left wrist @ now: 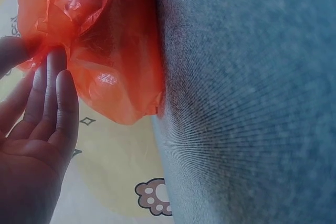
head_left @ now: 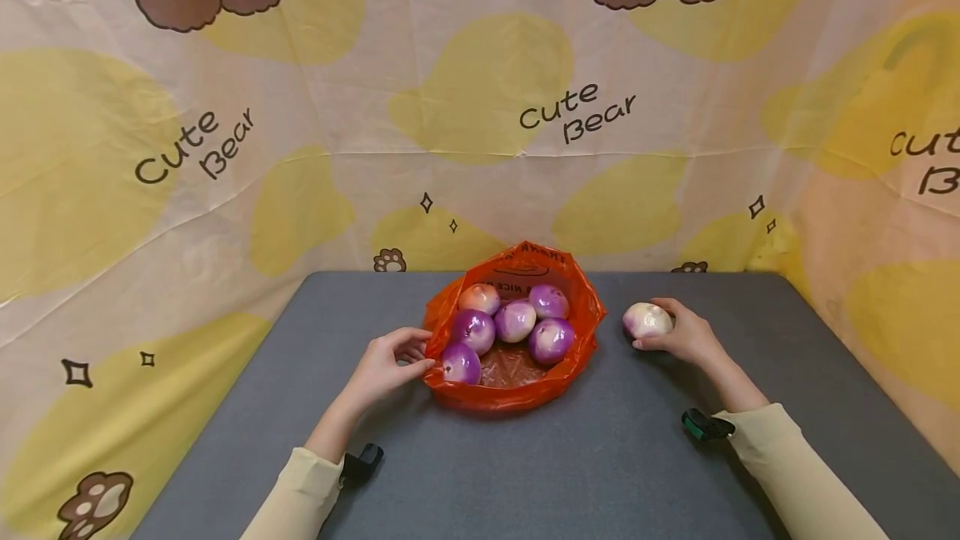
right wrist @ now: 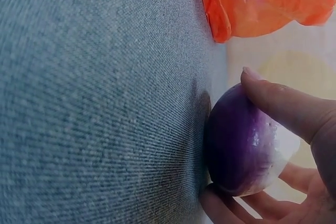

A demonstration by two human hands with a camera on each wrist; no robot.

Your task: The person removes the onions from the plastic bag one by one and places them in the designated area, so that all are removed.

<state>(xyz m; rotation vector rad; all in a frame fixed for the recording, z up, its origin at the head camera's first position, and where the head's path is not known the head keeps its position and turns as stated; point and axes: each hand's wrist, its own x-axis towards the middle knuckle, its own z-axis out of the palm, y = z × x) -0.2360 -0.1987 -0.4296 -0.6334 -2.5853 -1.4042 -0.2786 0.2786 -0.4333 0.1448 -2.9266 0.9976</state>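
Observation:
My right hand (head_left: 686, 336) grips a purple-and-white onion (head_left: 648, 321) at the right of the bag, thumb on one side and fingers on the other. In the right wrist view this onion (right wrist: 244, 140) is glossy and sits close against the table surface. At its left rim, my left hand (head_left: 388, 367) pinches an orange-red plastic bag (head_left: 504, 400), which stands with its mouth wide. The left wrist view shows the thumb and fingertips at the crumpled plastic (left wrist: 113, 95). Several purple onions (head_left: 515, 321) lie inside the bag, one of them (head_left: 480, 298) more reddish.
Both hands work over a dark grey cloth-covered table (head_left: 525, 473). Behind it hangs a pale curtain (head_left: 480, 123) with yellow patches and "Cute Bear" lettering, close to the table's back edge. Dark straps with small devices (head_left: 363, 463) sit on both wrists.

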